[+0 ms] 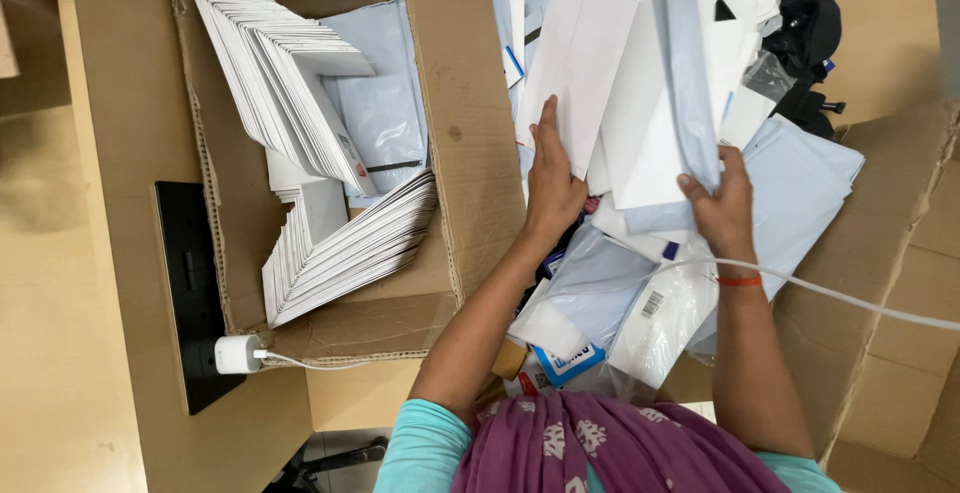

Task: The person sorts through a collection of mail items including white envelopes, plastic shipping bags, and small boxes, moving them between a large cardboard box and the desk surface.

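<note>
Head view: both hands at the envelope pile toward one o'clock — left hand (552, 181) lies flat, grip released, on a white envelope (588, 43), right hand (722, 203) grip pinching a pale-blue mailer (692, 73).

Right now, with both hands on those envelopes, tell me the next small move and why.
Probably lift the envelope bunch clear of the pile and carry it left toward the box. The left hand lies flat against the bunch and the right hand grips its lower edge, so it seems gathered. The box already holds neat stacked envelopes, with open floor beside them.
</note>
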